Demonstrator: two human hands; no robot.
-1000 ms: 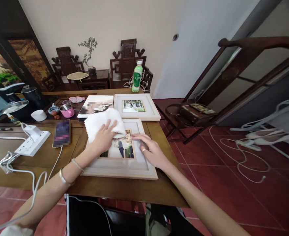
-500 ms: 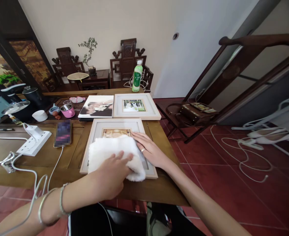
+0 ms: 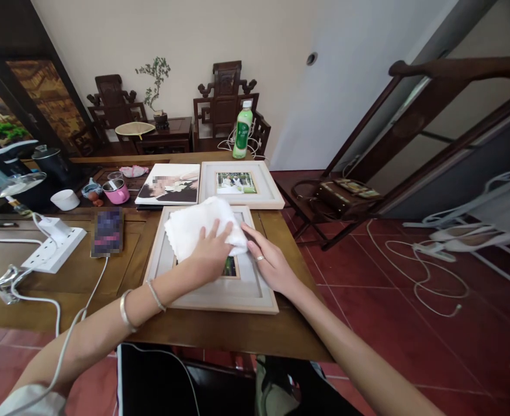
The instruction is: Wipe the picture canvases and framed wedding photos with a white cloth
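A light wooden picture frame (image 3: 224, 304) lies flat near the table's front edge. Across its upper part is a white cloth (image 3: 189, 228), covering much of the picture; only the picture's lower edge shows. My left hand (image 3: 211, 251) presses on the cloth with its fingers spread over it and moves it along. At the frame's right side is my right hand (image 3: 274, 266), a ring on one finger. Its thumb and forefinger lie close to the cloth's corner, while the other fingers are mostly hidden against the frame's edge.
Behind lie a second framed photo (image 3: 263, 199) and a white-covered album (image 3: 168, 185). A green bottle (image 3: 241, 133) stands at the table's back edge. To the left are a phone (image 3: 107, 231) on a cable, a power strip (image 3: 55, 251), a pink cup (image 3: 116, 192) and a white bowl (image 3: 65, 200).
My left hand has pushed the cloth away from me, up the frame, baring the lower part. My right hand has drawn back slightly toward the frame's right edge.
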